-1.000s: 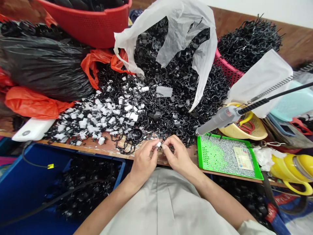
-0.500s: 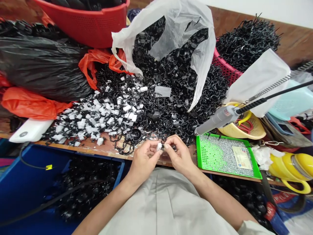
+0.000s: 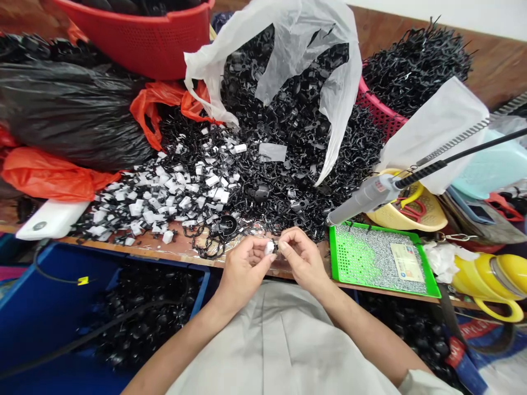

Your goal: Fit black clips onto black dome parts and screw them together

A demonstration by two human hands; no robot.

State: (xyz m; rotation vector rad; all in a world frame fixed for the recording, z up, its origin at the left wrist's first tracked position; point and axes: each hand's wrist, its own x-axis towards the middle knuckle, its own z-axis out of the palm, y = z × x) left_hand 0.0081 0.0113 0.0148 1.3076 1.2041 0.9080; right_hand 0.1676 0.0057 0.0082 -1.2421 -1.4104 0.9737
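Observation:
My left hand (image 3: 247, 264) pinches a small white part (image 3: 269, 247) with a black piece on its right side, over the front edge of the bench. Close beside it, my right hand (image 3: 302, 257) has thumb and index finger pressed together at the black piece; what lies between them is too small to make out. Behind my hands spreads a heap of black plastic parts (image 3: 284, 192). To the left of that lies a pile of white parts with black pieces (image 3: 164, 192).
A green tray (image 3: 334, 255) of small metal pieces lies right of my hands, with a grey electric screwdriver (image 3: 358, 200) hanging over its corner. A blue bin (image 3: 33, 307) stands below left. Farther right are a yellow basket (image 3: 428, 219) and a yellow bottle (image 3: 480, 280).
My right thumb and index finger have shifted slightly, and the white part is turned a little in my left hand. The whole view has moved very slightly.

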